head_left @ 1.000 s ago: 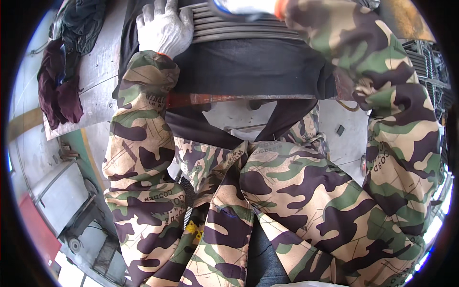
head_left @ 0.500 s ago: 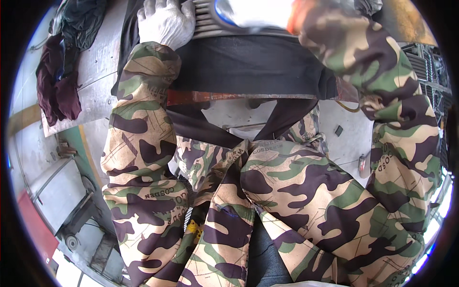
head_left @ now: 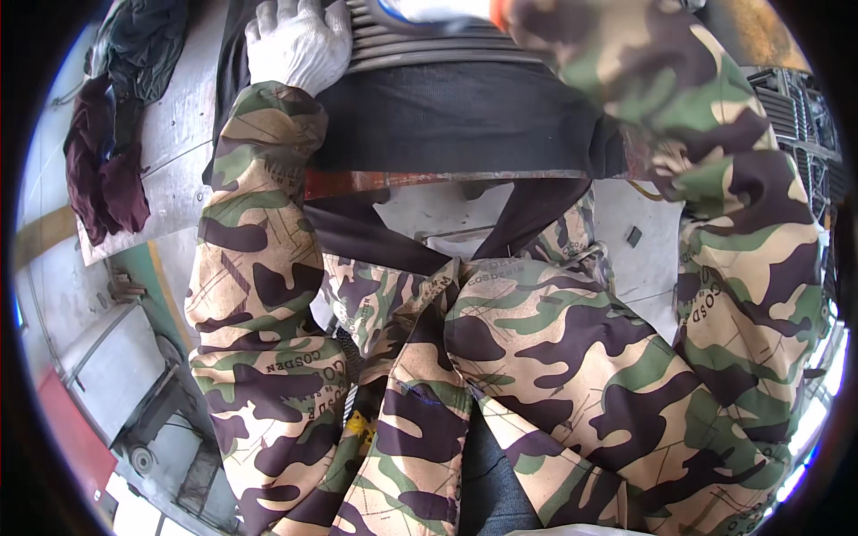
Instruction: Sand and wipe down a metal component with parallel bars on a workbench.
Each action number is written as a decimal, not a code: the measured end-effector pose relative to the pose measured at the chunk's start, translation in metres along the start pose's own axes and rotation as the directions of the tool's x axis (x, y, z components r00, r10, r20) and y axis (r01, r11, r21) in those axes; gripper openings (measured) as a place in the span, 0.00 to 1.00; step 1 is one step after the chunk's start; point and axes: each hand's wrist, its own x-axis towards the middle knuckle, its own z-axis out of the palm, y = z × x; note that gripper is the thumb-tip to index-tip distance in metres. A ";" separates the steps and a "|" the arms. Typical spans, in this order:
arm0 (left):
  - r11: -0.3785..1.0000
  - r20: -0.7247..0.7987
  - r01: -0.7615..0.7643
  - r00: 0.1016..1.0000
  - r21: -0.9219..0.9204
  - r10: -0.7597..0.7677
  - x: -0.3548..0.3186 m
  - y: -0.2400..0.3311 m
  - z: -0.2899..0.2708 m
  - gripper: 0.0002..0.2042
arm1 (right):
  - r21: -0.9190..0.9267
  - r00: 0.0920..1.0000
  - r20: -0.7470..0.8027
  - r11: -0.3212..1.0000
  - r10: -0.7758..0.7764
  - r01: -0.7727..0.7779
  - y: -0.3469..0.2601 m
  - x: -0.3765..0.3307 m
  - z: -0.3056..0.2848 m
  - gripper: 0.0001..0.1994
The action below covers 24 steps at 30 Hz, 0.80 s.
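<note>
A row of thin grey metal rods lies side by side across a black cloth at the far edge of the view. My left hand, in a white knitted glove, rests flat with fingers apart at the rods' left end. Over the rods is my right hand, in a white glove with an orange cuff and a blue edge. Motion smears it and the top border cuts it off, so its fingers, and anything in them, cannot be made out.
A rusty red metal edge shows beneath the cloth. Left of it, dark maroon clothing lies on a pale metal surface. More metal rods are stacked at far right. A wheeled cart stands at lower left.
My right hand and forearm have moved left across the rods. My left hand stays on the same spot, with the whole view shifted slightly.
</note>
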 end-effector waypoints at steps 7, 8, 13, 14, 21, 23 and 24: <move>0.996 -0.024 -0.048 0.999 -0.077 0.047 0.003 0.029 0.024 0.23 | 0.055 0.991 0.129 0.998 -0.027 0.020 0.008 -0.045 -0.015 0.13; 0.998 -0.018 -0.032 0.999 -0.053 0.031 0.002 0.017 0.013 0.23 | 0.026 0.997 0.066 0.999 -0.027 0.025 0.009 -0.036 -0.010 0.13; 0.999 0.031 0.026 0.999 -0.035 -0.025 -0.005 -0.007 -0.008 0.22 | -0.092 1.000 0.017 0.996 0.004 -0.002 0.030 -0.024 -0.007 0.13; 0.999 0.031 0.032 0.999 -0.027 -0.031 -0.005 -0.012 -0.008 0.22 | -0.076 1.000 0.007 0.997 -0.016 0.016 0.030 -0.033 -0.007 0.13; 0.963 0.041 -0.216 0.976 0.159 0.212 0.001 -0.027 0.023 0.18 | -0.104 0.999 -0.024 0.994 0.022 -0.025 0.053 -0.058 -0.004 0.11; 0.951 0.085 -0.254 0.966 0.177 0.242 -0.001 -0.027 0.026 0.18 | -0.099 0.999 -0.045 0.995 0.003 -0.008 0.063 -0.056 -0.004 0.11; 0.940 0.064 -0.275 0.962 0.202 0.267 -0.001 -0.026 0.027 0.18 | -0.092 1.000 -0.011 0.996 0.013 -0.014 0.065 -0.065 -0.004 0.11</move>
